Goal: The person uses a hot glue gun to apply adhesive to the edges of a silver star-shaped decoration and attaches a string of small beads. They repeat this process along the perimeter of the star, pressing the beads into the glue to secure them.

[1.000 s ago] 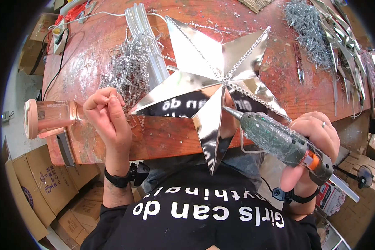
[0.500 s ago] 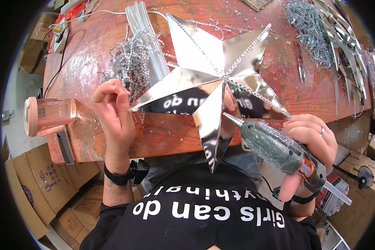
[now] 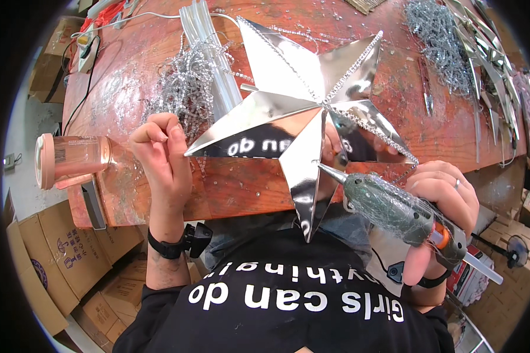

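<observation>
A mirror-silver five-pointed star (image 3: 265, 109) lies partly on the table, its lower point hanging past the front edge. Silver bead trim runs along the ridges of three points; the left and lower ridges show no trim. My right hand (image 3: 444, 191) grips a dark green glue gun (image 3: 386, 206) covered in stringy glue, a clear stick jutting from its back. The nozzle is at the lower point's ridge, and my right fingers lie by the star's right tip. My left hand (image 3: 165, 150) is closed, thumb against curled fingers, beside the left tip; what it pinches, if anything, is too small to tell.
Behind the star are a tangled silver bead chain pile (image 3: 185, 88) and clear glue sticks (image 3: 209, 59). A pink-lidded cup (image 3: 70, 159) lies at the left edge. Silver tinsel (image 3: 436, 44), tweezers (image 3: 425, 88) and flat silver pieces (image 3: 489, 65) are at the right. Cardboard boxes (image 3: 70, 253) stand below.
The star and the glue gun have shifted slightly to the right, and the nozzle is a little lower. My left hand is nearly where it was, its fingers curled a bit differently.
</observation>
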{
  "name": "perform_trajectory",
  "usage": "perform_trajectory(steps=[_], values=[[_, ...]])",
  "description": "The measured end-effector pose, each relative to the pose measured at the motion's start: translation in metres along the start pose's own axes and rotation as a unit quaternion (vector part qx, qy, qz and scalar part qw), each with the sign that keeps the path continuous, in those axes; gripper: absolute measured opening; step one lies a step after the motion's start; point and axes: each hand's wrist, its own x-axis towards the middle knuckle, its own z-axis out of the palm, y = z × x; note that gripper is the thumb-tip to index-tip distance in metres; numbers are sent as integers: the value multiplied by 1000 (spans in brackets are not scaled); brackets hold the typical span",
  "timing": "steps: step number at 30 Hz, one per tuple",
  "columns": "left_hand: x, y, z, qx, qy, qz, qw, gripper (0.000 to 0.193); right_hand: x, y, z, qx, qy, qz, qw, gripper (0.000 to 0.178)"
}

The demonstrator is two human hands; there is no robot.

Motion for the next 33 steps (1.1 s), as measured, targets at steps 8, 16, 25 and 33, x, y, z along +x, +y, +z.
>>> perform_trajectory(steps=[8, 16, 25, 33], values=[[2, 1, 0, 34, -7, -13, 999, 15, -2, 2, -1, -6, -11, -4, 1000, 91], [2, -4, 0, 64, 17, -19, 998, 13, 0, -7, -9, 3, -99, 5, 995, 86], [3, -7, -1, 64, 19, -15, 998, 12, -10, -3, -4, 20, -81, -60, 995, 83], [0, -8, -4, 49, 15, -20, 998, 12, -15, -7, 2, 14, -48, -49, 998, 82]])
